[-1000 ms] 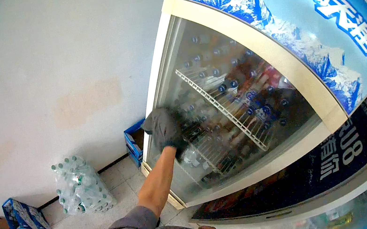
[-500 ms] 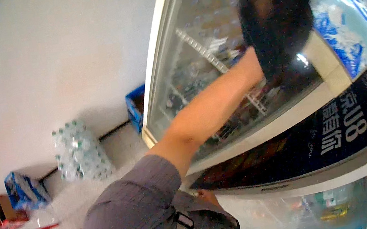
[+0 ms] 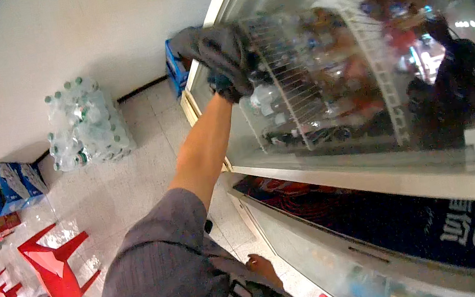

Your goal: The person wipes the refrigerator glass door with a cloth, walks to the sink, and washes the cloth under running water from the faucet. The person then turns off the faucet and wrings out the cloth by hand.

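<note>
My left arm, in a grey short sleeve, stretches up to a glass cooler door point(image 3: 339, 90) in a pale frame. At the door's left edge, my left hand point(image 3: 228, 88), in what looks like a dark glove, is closed on a dark grey cloth point(image 3: 213, 47). The cloth lies bunched against the glass and hangs past the frame. Low in front of my body, my right hand point(image 3: 263, 267) shows small and partly covered by my clothing; its fingers are unclear. Wire shelves point(image 3: 286, 86) and blurred bottles show behind the glass, mixed with reflections.
A wrapped pack of clear bottles with green caps point(image 3: 86, 125) stands on the floor by the wall. Blue cartons point(image 3: 16, 185) and a red stool point(image 3: 53, 268) are at left. A second glass-fronted cooler point(image 3: 342, 274) stands at lower right, alongside a dark printed panel point(image 3: 397, 229).
My left hand has moved with the cloth from the upper right of the glass to the door's left edge. The view has shifted, and more of the floor and stools shows.
</note>
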Demonstrator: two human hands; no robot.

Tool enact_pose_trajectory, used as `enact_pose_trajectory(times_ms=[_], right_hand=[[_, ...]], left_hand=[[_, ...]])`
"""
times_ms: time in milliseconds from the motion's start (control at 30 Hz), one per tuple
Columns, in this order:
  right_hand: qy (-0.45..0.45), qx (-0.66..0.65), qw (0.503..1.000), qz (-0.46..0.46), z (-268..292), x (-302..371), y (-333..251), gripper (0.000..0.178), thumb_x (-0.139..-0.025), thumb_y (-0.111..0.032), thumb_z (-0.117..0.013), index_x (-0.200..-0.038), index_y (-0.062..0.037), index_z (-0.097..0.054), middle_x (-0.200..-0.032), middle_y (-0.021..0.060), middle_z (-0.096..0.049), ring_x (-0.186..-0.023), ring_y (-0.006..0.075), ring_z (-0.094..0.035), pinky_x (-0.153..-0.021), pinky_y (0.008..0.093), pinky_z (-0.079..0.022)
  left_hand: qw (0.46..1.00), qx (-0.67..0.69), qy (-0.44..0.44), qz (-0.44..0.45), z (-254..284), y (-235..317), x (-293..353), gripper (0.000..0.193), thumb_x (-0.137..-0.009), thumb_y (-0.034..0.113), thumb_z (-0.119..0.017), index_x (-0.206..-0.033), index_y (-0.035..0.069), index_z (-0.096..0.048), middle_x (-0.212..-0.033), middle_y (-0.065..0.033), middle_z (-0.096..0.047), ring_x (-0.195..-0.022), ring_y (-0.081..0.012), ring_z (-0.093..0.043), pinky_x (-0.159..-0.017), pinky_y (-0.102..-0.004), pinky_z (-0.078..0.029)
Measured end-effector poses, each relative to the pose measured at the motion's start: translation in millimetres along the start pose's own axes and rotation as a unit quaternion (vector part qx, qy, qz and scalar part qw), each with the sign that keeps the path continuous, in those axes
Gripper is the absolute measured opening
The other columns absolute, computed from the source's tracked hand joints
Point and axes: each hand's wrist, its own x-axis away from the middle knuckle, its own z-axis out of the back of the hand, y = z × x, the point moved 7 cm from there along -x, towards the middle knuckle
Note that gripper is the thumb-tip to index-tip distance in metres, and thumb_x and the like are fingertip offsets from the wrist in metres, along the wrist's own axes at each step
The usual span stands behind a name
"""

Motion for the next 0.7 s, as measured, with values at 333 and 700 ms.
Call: enact_pose_trajectory(times_ms=[333,700], right_hand=[[-0.064,-0.042,0.995,-0.069,-82.4,15.6,29.5,0.040,-0.096,-0.026,-0.061,-0.133,-0.0101,-0.060,-0.118,0.0120,-0.069,-0.103,0.0281,-0.069,-0.090,0.0382,-0.054],[0.031,-0.041,0.998,-0.026,-108.8,59.3,86.1,0.051,-0.097,-0.045,-0.054,-0.128,-0.0054,-0.061,-0.117,0.0185,-0.069,-0.109,0.0357,-0.065,-0.095,0.0459,-0.051]], left_hand=[[0.875,-0.061,-0.250,0.410,-42.5,-191.3,334.0,0.029,-0.097,0.017,-0.058,-0.122,0.003,-0.059,-0.115,-0.0136,-0.062,-0.108,-0.0259,-0.056,-0.099,-0.0386,-0.043],[0.957,0.047,-0.250,0.141,-36.2,51.9,304.6,0.026,-0.096,0.016,-0.058,-0.119,0.003,-0.060,-0.110,-0.0119,-0.064,-0.103,-0.0240,-0.058,-0.094,-0.0376,-0.045]])
